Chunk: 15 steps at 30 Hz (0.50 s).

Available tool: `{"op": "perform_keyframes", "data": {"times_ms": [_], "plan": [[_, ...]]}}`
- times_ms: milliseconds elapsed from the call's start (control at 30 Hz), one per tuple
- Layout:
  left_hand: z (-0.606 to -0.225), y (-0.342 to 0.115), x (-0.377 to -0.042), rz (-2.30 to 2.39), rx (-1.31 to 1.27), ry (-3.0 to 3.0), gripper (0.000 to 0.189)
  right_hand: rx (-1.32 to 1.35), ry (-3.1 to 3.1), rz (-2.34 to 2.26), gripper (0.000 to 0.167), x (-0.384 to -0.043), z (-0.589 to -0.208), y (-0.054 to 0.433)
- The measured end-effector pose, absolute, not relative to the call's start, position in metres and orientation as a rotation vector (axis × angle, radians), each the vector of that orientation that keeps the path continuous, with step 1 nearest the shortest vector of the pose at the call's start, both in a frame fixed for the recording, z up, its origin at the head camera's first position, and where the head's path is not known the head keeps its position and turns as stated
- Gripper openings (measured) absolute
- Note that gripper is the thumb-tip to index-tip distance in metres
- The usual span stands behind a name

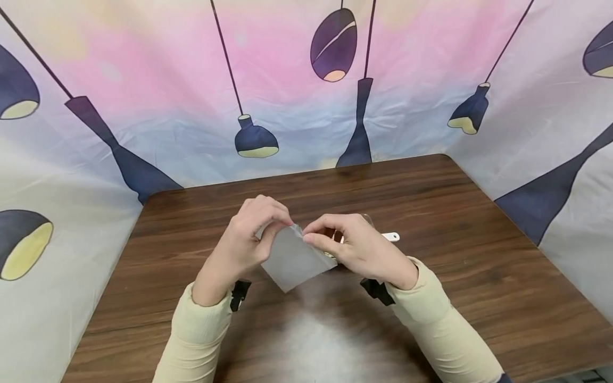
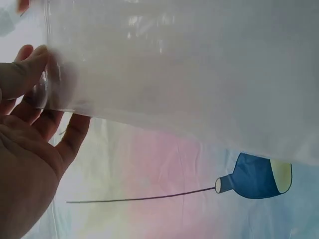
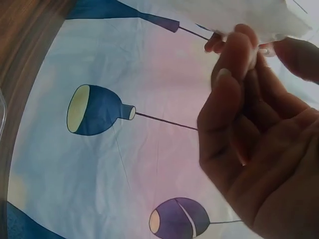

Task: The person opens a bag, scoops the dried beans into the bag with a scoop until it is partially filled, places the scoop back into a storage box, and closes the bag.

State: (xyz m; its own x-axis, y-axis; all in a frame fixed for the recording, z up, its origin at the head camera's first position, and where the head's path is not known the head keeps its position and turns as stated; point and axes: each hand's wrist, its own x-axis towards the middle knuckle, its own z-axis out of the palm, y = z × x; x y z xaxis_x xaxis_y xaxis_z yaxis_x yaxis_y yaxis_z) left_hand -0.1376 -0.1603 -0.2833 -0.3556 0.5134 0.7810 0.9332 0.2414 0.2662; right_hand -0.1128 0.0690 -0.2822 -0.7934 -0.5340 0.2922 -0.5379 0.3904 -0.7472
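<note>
A translucent, frosted plastic bag point(image 1: 298, 261) hangs between both hands over the wooden table. My left hand point(image 1: 249, 234) pinches its top edge between thumb and fingers. In the left wrist view the bag point(image 2: 174, 69) spreads out from the left hand point(image 2: 35, 134), with a thin line running along the gripped edge. Close beside it, my right hand point(image 1: 351, 242) pinches the same edge near the top right corner. The right wrist view has the right hand point(image 3: 259, 124) with curled fingers and thumb meeting at the bag's edge point(image 3: 249, 17).
Behind the right hand a white handle point(image 1: 391, 236) with a hole at its end sticks out on the wooden table point(image 1: 460, 298). Part of a clear container point(image 1: 366, 218) shows there too, mostly hidden. A curtain point(image 1: 297, 127) printed with lamps surrounds the table.
</note>
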Motion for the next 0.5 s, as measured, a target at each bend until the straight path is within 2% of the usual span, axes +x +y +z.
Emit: {"op": "perform_keyframes", "data": {"times_ms": [167, 333, 500], "plan": [[-0.284, -0.152, -0.139, -0.933, -1.306, -1.905, 0.014, 0.941, -2.661, 1.48, 0.01, -0.118, -0.284, 0.071], [-0.288, -0.139, -0.124, -0.956, -0.964, -2.032, 0.028, 0.773, -2.49, 1.516, 0.009, -0.116, -0.291, 0.063], [-0.291, -0.129, -0.113, -1.362, -0.722, -2.359, 0.03, 0.844, -2.324, 1.492, 0.012, -0.114, -0.297, 0.051]]}}
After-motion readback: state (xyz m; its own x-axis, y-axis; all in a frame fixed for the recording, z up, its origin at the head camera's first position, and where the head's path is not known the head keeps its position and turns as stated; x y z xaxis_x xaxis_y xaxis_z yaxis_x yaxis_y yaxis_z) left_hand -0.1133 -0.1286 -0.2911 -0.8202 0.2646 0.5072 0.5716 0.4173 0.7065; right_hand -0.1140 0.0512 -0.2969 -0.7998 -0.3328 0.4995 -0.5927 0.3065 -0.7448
